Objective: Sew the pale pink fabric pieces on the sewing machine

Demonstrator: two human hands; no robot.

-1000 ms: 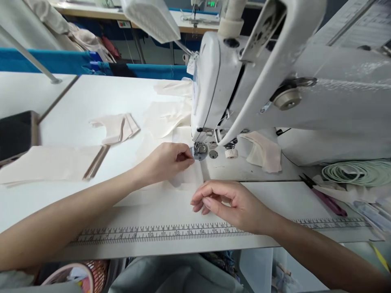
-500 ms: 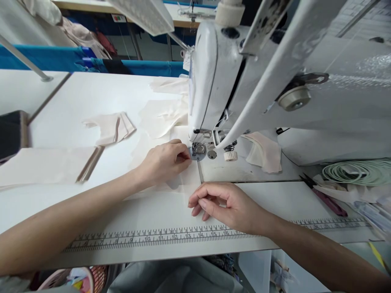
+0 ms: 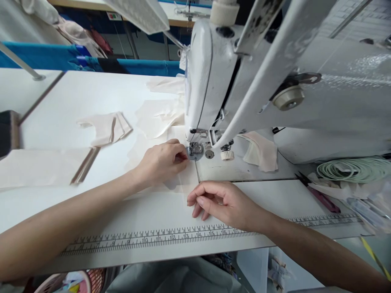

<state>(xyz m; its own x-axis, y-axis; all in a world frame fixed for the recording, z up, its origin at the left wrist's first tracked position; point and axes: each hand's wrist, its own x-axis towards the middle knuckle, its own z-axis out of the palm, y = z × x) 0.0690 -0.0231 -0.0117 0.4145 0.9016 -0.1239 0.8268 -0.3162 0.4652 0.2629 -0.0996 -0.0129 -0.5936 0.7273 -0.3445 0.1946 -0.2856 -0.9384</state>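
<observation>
A pale cream cloth [image 3: 183,183] lies flat on the white counter [image 3: 91,93], its end under the sewing machine [image 3: 244,81]. The left hand [image 3: 161,162] has fingers pinched closed on the cloth beside the needle; the right hand [image 3: 226,203] has curled fingers pressing its near edge. One cloth, two hands.

Garment workshop — industrial sewing machine [image 3: 214,81], cut pieces [image 3: 105,128]

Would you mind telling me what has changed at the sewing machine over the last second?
Very little. The whole view has drifted slightly left, which looks like head movement. The left hand still pinches the pale fabric at the presser foot, and the right hand still rests curled on the fabric's near edge, above the printed ruler. Nothing was picked up or let go.
</observation>
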